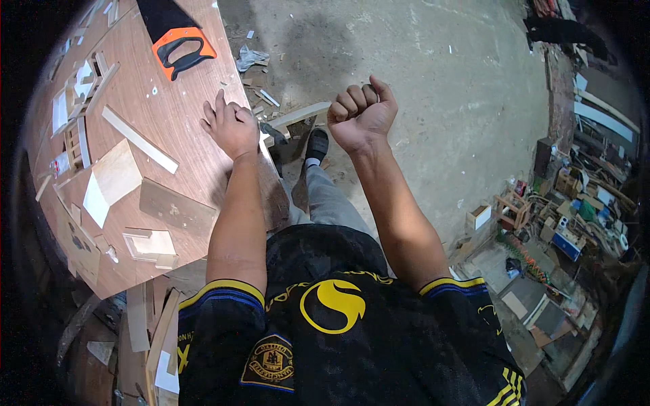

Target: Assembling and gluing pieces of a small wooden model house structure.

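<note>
My left hand [232, 126] rests palm down on the edge of a brown wooden tabletop [172, 135], fingers spread, holding nothing. My right hand [361, 114] is raised over the concrete floor in a closed fist, thumb up, with nothing visible in it. A handsaw with an orange and black handle [181, 51] lies on the tabletop beyond my left hand. A long thin wood strip [139, 139] lies to the left of that hand. Below my hands I see my black and yellow shirt [338, 338] and one leg with a black shoe [316, 144].
Plywood offcuts [116, 177] and small wood frames [73, 142] cover the tabletop. Wood scraps and a plank [298, 115] lie on the floor by the table's edge. Piles of small wooden items and boards [562, 216] stand at the right. More boards [152, 331] lean at lower left.
</note>
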A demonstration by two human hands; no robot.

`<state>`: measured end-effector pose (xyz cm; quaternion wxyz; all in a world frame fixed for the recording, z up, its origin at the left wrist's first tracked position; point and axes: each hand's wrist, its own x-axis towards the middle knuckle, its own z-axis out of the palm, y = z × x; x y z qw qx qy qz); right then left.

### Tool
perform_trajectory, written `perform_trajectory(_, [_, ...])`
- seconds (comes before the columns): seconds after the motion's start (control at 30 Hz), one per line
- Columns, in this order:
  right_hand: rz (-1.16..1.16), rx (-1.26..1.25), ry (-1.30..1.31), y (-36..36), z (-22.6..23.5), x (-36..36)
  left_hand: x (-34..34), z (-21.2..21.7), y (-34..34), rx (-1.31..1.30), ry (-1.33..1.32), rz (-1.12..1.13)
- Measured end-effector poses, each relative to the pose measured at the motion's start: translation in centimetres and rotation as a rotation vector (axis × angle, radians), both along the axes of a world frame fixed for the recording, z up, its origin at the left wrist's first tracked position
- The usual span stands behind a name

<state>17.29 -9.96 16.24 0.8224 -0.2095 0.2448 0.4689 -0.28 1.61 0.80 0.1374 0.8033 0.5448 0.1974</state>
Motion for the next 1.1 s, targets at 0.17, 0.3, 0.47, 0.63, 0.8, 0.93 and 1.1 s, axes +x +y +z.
perform_trajectory(0.17, [-0.137, -0.486, 0.021, 0.7, 0.4, 0.1, 0.0, -0.2, 0.0, 0.036, -0.055, 0.017])
perform_trajectory(0.3, [-0.164, -0.593, 0.011, 1.2, 0.7, 0.1, 0.0, -0.3, 0.0, 0.049, -0.074, 0.026])
perform_trajectory(0.47, [-0.158, -0.65, -0.036, 1.9, 0.6, 0.1, 0.0, -0.4, 0.0, 0.049, -0.074, 0.033])
perform_trajectory(0.63, [0.376, -0.621, -0.896, 2.0, 1.2, -1.7, 0.0, -0.1, 0.0, 0.05, -0.091, 0.022])
perform_trajectory(0.8, [0.766, -0.815, -2.056, 2.1, 2.1, -3.7, 0.0, 0.0, 0.0, 0.017, -0.088, 0.023])
perform_trajectory(0.93, [0.761, -0.846, -2.172, 2.2, 2.3, -4.4, -0.1, -0.1, 0.1, 0.048, -0.102, 0.019])
perform_trajectory(1.1, [1.077, -0.917, -2.054, 1.8, 1.5, -5.2, -0.1, -0.3, 0.1, 0.044, -0.085, 0.011])
